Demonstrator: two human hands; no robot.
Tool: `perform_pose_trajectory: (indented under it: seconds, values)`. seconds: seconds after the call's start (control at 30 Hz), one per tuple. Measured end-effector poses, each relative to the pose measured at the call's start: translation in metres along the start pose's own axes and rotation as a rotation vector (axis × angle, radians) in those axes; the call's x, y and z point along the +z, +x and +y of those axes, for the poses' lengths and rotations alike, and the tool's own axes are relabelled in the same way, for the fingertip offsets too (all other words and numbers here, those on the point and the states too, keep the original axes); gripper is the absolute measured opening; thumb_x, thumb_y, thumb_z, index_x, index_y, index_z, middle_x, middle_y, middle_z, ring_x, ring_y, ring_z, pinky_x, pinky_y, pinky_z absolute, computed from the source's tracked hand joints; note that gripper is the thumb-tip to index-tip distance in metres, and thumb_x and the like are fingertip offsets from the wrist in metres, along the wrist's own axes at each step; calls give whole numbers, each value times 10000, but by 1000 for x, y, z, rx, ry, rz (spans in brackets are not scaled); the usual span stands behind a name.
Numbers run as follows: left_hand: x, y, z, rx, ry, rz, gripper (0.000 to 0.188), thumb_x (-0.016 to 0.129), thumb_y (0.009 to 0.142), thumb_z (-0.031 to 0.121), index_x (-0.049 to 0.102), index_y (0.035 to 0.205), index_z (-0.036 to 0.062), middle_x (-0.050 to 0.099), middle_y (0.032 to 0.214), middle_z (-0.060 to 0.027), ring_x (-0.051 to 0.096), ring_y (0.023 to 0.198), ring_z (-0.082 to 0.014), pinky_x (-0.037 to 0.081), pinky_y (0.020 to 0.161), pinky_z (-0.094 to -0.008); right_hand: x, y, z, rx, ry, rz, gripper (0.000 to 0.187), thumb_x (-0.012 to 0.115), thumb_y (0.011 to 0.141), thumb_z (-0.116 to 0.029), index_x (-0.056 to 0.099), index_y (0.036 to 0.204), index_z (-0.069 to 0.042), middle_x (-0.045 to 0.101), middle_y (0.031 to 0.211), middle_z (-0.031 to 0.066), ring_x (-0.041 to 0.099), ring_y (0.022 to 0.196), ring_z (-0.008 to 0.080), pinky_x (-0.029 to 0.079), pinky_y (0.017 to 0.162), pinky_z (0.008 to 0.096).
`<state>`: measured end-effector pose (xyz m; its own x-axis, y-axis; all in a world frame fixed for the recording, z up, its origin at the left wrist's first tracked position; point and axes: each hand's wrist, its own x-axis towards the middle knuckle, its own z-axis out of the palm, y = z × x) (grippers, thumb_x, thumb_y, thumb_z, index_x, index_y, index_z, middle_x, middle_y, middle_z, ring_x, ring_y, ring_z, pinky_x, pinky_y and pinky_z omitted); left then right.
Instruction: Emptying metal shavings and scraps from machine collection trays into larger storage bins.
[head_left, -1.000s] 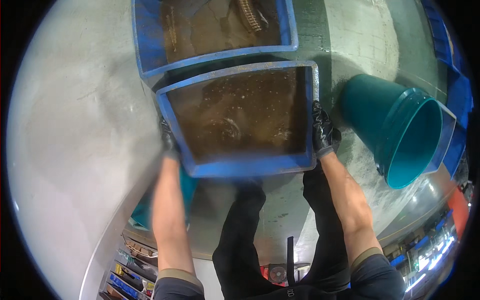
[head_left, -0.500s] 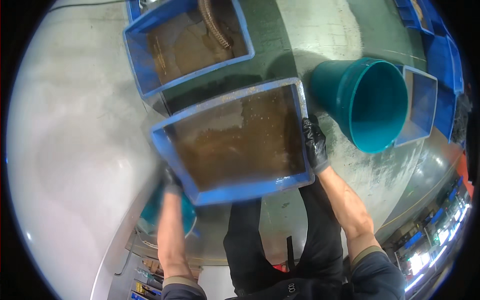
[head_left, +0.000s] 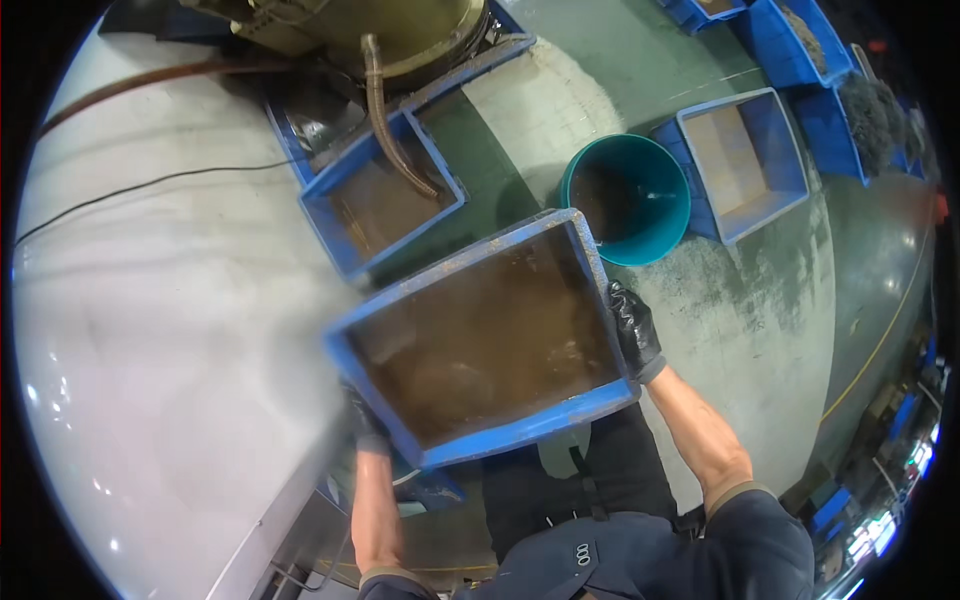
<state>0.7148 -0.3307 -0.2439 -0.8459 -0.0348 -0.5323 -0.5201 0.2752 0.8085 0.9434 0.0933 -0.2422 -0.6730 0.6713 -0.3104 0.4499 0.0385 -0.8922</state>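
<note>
Head view shows a blue tub (head_left: 530, 425), which is held in front of the body, above the black trousers (head_left: 625, 460); inside it there is brown, cloudy liquid (head_left: 480, 340). The right hand (head_left: 635, 330), in a black glove, grips the right side of this tub with bent fingers. The left hand (head_left: 364, 415), also gloved, is against the left side of the tub; its fingers are hidden, so I cannot tell how they are closed. Beyond the far right corner of the tub stands a teal bucket (head_left: 660, 220); these 2 overlap in view, and I cannot tell if they touch. Farther right of the tub is a blue crate (head_left: 775, 150). Beyond the tub's far left side is a blue basin (head_left: 328, 225), and a ribbed hose (head_left: 377, 110) reaches into it.
</note>
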Motion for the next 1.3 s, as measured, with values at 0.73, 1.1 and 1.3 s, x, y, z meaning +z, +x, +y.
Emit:
perform_pose_trajectory:
  seconds: [0.73,1.1,1.3]
  values:
    - [162,-46,212,-7,9,-504,336,434,984,374,511,1194,124,578,1000,-17,553,868,-129,515,743,-293,-151,-22,-82,-56,-43,221,335,550,885,-184,566,1162,3,624,1095,174,593,1018,290,449,903,355]
    - [162,40,197,62,217,-561,383,455,973,349,463,1259,95,564,1108,-60,543,971,-180,486,840,-326,-85,-19,-17,343,258,399,305,452,976,-233,626,993,17,645,950,167,575,925,243,418,854,360]
    - [172,33,213,133,365,-576,394,469,972,269,425,1290,42,532,1175,-83,518,1026,-188,467,856,-344,-66,-12,-18,422,299,360,270,454,971,-193,626,981,15,625,947,155,527,957,258,351,941,369]
